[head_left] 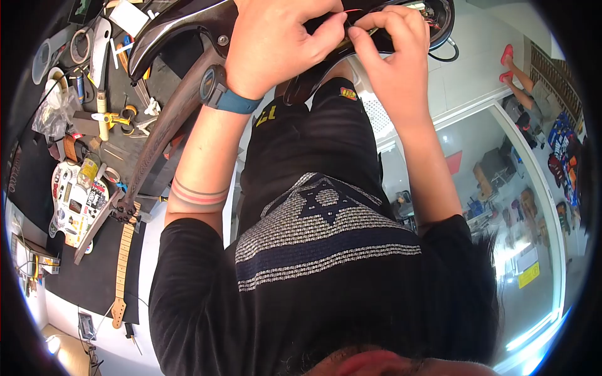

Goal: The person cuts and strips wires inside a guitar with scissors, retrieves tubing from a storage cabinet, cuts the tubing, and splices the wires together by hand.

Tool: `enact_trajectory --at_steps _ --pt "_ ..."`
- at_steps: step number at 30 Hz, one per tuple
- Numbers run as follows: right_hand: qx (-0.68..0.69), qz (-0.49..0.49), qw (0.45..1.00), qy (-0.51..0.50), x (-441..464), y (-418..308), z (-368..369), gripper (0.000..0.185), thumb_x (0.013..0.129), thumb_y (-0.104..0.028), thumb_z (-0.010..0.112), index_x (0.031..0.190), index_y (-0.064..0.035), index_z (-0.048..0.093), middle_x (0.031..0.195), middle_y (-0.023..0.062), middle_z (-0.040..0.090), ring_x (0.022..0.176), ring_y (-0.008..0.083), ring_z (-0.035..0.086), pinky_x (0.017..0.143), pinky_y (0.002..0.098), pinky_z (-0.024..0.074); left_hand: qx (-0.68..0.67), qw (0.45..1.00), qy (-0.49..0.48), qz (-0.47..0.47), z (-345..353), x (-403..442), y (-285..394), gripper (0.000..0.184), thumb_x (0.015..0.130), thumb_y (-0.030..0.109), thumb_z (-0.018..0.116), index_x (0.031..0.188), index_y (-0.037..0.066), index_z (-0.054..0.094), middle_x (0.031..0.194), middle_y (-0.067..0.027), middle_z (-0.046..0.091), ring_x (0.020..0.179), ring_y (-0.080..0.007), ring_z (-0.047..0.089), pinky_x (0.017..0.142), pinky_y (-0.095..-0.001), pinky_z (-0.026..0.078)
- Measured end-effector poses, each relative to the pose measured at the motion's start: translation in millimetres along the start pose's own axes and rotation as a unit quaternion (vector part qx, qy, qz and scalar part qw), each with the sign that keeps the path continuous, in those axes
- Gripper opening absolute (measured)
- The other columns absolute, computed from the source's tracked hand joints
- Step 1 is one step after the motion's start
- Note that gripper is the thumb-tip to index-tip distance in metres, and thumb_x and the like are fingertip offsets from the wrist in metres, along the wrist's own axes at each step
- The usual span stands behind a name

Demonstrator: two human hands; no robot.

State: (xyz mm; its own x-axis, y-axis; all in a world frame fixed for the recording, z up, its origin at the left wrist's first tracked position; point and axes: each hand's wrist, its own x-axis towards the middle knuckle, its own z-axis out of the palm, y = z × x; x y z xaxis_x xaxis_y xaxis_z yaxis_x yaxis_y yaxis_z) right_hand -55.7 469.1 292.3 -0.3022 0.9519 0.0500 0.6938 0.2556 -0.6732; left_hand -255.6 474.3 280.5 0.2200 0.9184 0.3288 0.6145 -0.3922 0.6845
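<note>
A glossy dark electric guitar body point(179, 31) lies across the top of the view, under both hands. My left hand point(282, 37), with a watch on its wrist, is closed over it, thumb and fingers pinched together. From its fingertips a thin red wire point(353, 10) runs toward the other hand. My right hand point(398, 47) is also closed in a pinch just to the right, its thumb close to my left thumb. What its fingertips hold is hidden. Beyond them, an opening point(429, 11) in the body shows more red wiring. The fretted neck point(166, 131) slants down to the left.
The dark workbench point(135, 160) at left holds a yellow-handled tool point(110, 118), tape rolls point(81, 45), a sticker-covered guitar-shaped board point(78, 203) and a loose maple neck point(125, 250). A black cable point(446, 59) loops off the body. At right is a glass partition point(533, 182); another person's legs point(519, 81) show beyond.
</note>
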Motion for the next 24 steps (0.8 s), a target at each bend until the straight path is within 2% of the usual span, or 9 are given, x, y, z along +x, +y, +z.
enact_trajectory --at_steps 1,2,5,6,8,11,14,17,24 --pt "0.025 0.019 0.999 0.011 -2.9 3.3 0.0 0.012 0.087 -0.001 0.078 0.094 -0.0022 0.068 0.103 0.0104 0.061 0.102 0.0299 0.059 0.095 0.042 0.0464 0.01 1.0 -0.01 -0.023 0.9 0.7 5.5 0.007 0.083 0.012 0.077 0.083 0.007 0.072 0.113 -0.0088 0.068 0.125 -0.032 0.061 0.116 -0.0575 0.029" --pt "0.034 0.038 0.999 -0.007 -10.6 12.0 1.8 0.014 0.093 -0.011 0.083 0.105 -0.0081 0.076 0.109 0.0034 0.068 0.109 0.022 0.061 0.098 0.0375 0.047 0.019 0.999 -0.02 -0.046 2.7 1.5 10.2 0.006 0.083 0.012 0.076 0.082 0.007 0.072 0.114 -0.0092 0.067 0.127 -0.033 0.06 0.116 -0.0587 0.028" --pt "0.048 0.074 0.996 -0.006 -12.8 14.2 -2.4 0.013 0.094 -0.013 0.083 0.101 -0.0052 0.076 0.103 0.0015 0.07 0.103 0.0157 0.062 0.091 0.0321 0.0493 0.019 0.997 -0.011 -0.072 10.3 3.8 22.3 0.006 0.083 0.012 0.074 0.083 0.007 0.072 0.117 -0.0101 0.066 0.131 -0.0352 0.058 0.119 -0.0616 0.026" --pt "0.07 0.091 0.993 -0.007 -12.3 13.5 -3.9 0.011 0.094 -0.009 0.081 0.099 -0.0032 0.073 0.101 0.0042 0.067 0.098 0.018 0.062 0.088 0.0331 0.0495 0.036 0.993 -0.042 -0.103 6.1 4.5 32.6 0.005 0.083 0.011 0.076 0.084 0.007 0.073 0.118 -0.01 0.066 0.133 -0.0355 0.056 0.12 -0.0635 0.024" --pt "0.114 0.124 0.986 -0.008 -8.5 9.2 -8.0 0.008 0.092 0.0 0.075 0.096 0.0009 0.068 0.096 0.0096 0.062 0.09 0.0226 0.061 0.083 0.0351 0.0499 0.048 0.994 -0.017 -0.098 16.0 0.4 31.3 0.005 0.082 0.01 0.077 0.086 0.007 0.075 0.12 -0.01 0.066 0.136 -0.0357 0.055 0.121 -0.0632 0.024" --pt "0.137 0.156 0.978 -0.025 -2.9 -6.2 -19.5 0.008 0.094 0.001 0.074 0.1 0.0027 0.069 0.091 0.0089 0.062 0.08 0.0176 0.061 0.074 0.0308 0.0495 0.048 0.994 -0.002 -0.095 22.6 -3.4 32.4 0.006 0.082 0.01 0.078 0.088 0.007 0.078 0.123 -0.0099 0.067 0.138 -0.036 0.054 0.121 -0.0626 0.023" --pt "0.156 0.25 0.954 -0.052 -14.4 13.9 -15.4 0.015 0.099 -0.015 0.081 0.104 -0.0014 0.076 0.097 -0.0012 0.073 0.093 0.0088 0.062 0.082 0.0265 0.0504 0.039 0.994 -0.003 -0.104 24.1 -3.8 36.7 0.008 0.082 0.01 0.079 0.089 0.008 0.08 0.126 -0.0098 0.068 0.138 -0.0361 0.053 0.122 -0.0623 0.022" --pt "0.177 0.257 0.949 -0.05 -16.0 13.8 -18.7 0.019 0.102 -0.017 0.079 0.107 0.0017 0.076 0.092 -0.0023 0.075 0.085 0.0051 0.063 0.076 0.0223 0.0495 0.028 0.994 -0.002 -0.105 27.5 -5.5 38.1 0.008 0.081 0.01 0.08 0.089 0.008 0.081 0.126 -0.0096 0.068 0.138 -0.0362 0.053 0.122 -0.0622 0.022" --pt "0.231 0.312 0.92 -0.058 -21.4 16.8 -26.6 0.02 0.104 -0.017 0.076 0.11 0.0014 0.078 0.093 0.0041 0.079 0.086 0.0082 0.069 0.08 0.0235 0.053 0.032 0.993 -0.016 -0.109 27.4 -7.1 44.1 0.008 0.082 0.012 0.08 0.09 0.009 0.082 0.127 -0.0087 0.067 0.139 -0.0362 0.051 0.123 -0.0626 0.022"
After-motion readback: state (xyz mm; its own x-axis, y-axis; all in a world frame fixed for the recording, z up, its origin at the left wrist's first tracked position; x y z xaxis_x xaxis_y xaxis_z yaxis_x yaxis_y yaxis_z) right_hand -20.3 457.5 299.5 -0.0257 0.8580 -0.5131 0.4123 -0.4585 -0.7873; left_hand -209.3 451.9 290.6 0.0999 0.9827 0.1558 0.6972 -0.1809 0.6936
